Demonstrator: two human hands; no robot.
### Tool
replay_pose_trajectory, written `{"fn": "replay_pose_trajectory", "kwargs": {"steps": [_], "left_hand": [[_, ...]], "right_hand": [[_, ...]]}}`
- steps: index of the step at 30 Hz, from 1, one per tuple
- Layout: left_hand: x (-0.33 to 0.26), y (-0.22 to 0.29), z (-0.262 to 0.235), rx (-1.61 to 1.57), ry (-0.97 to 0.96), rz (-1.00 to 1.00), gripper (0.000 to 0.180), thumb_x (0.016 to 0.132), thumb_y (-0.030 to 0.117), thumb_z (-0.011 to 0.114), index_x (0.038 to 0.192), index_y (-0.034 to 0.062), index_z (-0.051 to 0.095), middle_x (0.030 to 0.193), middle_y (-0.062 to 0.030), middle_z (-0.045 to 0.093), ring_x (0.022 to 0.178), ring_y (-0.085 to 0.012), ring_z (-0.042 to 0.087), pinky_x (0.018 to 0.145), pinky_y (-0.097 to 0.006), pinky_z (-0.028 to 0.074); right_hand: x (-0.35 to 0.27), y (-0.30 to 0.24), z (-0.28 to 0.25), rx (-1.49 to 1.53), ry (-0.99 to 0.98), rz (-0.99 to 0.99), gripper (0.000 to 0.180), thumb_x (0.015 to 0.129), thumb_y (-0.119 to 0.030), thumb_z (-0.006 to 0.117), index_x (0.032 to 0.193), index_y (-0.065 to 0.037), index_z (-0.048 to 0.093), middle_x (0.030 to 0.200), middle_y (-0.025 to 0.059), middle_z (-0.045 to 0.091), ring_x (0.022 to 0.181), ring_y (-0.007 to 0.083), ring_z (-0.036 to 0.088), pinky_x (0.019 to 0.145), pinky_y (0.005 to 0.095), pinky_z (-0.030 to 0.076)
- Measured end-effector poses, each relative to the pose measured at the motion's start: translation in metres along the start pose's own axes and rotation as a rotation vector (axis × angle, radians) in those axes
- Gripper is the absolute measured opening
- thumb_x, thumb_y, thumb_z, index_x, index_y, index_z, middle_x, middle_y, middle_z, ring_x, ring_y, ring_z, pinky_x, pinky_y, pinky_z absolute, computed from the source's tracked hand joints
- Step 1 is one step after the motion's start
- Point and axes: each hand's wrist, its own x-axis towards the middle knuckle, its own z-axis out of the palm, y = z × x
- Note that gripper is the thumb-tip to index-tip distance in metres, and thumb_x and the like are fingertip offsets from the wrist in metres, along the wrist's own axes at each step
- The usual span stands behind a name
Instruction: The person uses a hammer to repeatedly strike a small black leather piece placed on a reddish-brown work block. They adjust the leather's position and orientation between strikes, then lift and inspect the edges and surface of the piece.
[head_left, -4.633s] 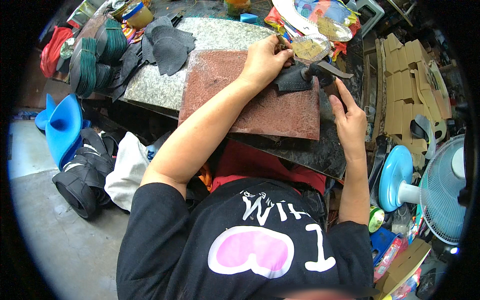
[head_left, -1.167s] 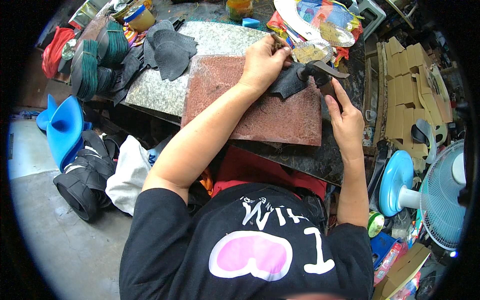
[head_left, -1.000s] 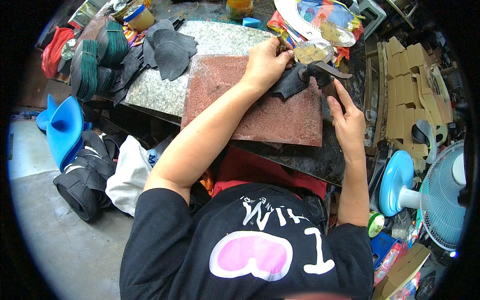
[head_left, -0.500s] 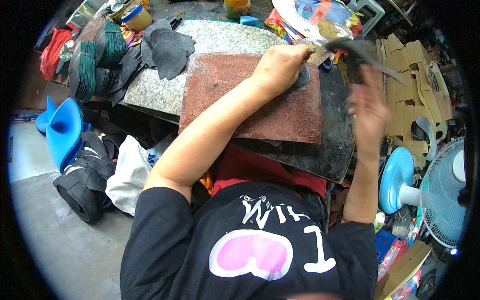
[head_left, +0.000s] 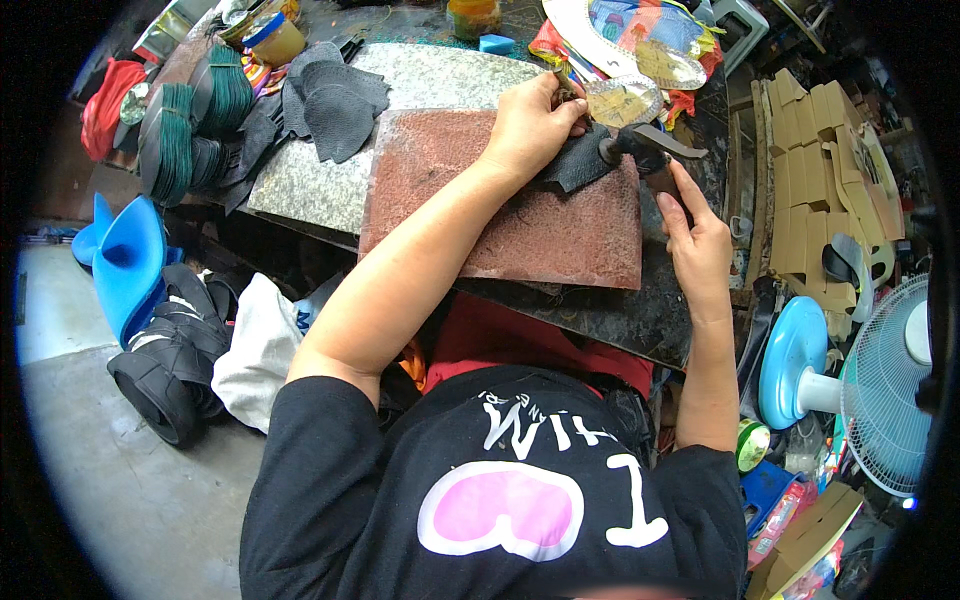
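A hammer (head_left: 650, 152) is gripped in my right hand (head_left: 697, 245). Its round face meets, or nearly meets, the right side of a black leather piece (head_left: 585, 165). That piece lies on a worn reddish-brown board (head_left: 450, 200), near its upper right corner. My left hand (head_left: 535, 125) is closed at the leather's far edge, its fingers round a small dark, brownish thing that I cannot make out. Much of the leather's left part is behind that hand.
Cut black leather pieces (head_left: 335, 105) lie on a speckled stone slab (head_left: 310, 185) at left, beside coils of green cord (head_left: 170, 140). Oval clear-edged pieces (head_left: 625, 103) sit beyond my hands. Folded cardboard (head_left: 800, 200) and a fan (head_left: 890, 380) stand at right.
The hammer has come down from a raised, blurred swing onto the leather, my right hand moving left and lower. My left hand has shifted left, uncovering more of the leather.
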Motion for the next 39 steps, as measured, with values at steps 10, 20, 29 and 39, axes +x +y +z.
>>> {"fn": "replay_pose_trajectory", "kwargs": {"steps": [10, 20, 29, 39], "left_hand": [[-0.003, 0.005, 0.003, 0.364, 0.003, 0.241, 0.011, 0.082, 0.005, 0.067, 0.090, -0.0011, 0.064, 0.079, -0.0198, 0.067, 0.074, -0.0327, 0.068, 0.069, -0.039, 0.054], [-0.011, 0.011, 0.012, 0.594, -0.031, 0.424, 0.011, 0.083, 0.005, 0.061, 0.093, 0.0011, 0.059, 0.082, -0.0219, 0.065, 0.081, -0.0392, 0.065, 0.072, -0.045, 0.052], [0.003, -0.009, 0.005, 0.008, -0.004, 0.007, 0.011, 0.087, 0.006, 0.066, 0.090, -0.0047, 0.063, 0.073, -0.0113, 0.069, 0.063, -0.0140, 0.067, 0.061, -0.029, 0.054], [-0.002, 0.005, 0.006, 0.379, -0.023, 0.260, 0.011, 0.082, 0.007, 0.068, 0.089, -0.0001, 0.063, 0.079, -0.0198, 0.067, 0.075, -0.0318, 0.069, 0.069, -0.039, 0.055]], "right_hand": [[0.000, -0.081, -0.084, 0.499, 0.507, -0.341, 0.034, 0.100, -0.033, 0.055, 0.110, -0.001, 0.059, 0.079, 0.0076, 0.061, 0.060, 0.0106, 0.052, 0.052, 0.0240, 0.042], [0.008, -0.008, -0.017, -0.086, 0.096, -0.090, 0.041, 0.095, -0.032, 0.062, 0.133, -0.018, 0.059, 0.096, 0.0137, 0.072, 0.082, 0.0275, 0.070, 0.069, 0.0358, 0.052], [-0.003, -0.001, -0.002, -0.068, 0.010, 0.017, 0.040, 0.094, -0.036, 0.062, 0.130, -0.019, 0.061, 0.099, 0.0200, 0.069, 0.090, 0.0348, 0.069, 0.072, 0.0387, 0.052], [-0.001, -0.061, -0.072, 0.510, 0.267, -0.229, 0.045, 0.098, -0.018, 0.061, 0.141, -0.010, 0.050, 0.077, 0.0026, 0.061, 0.061, 0.0055, 0.050, 0.053, 0.0201, 0.043]]}}
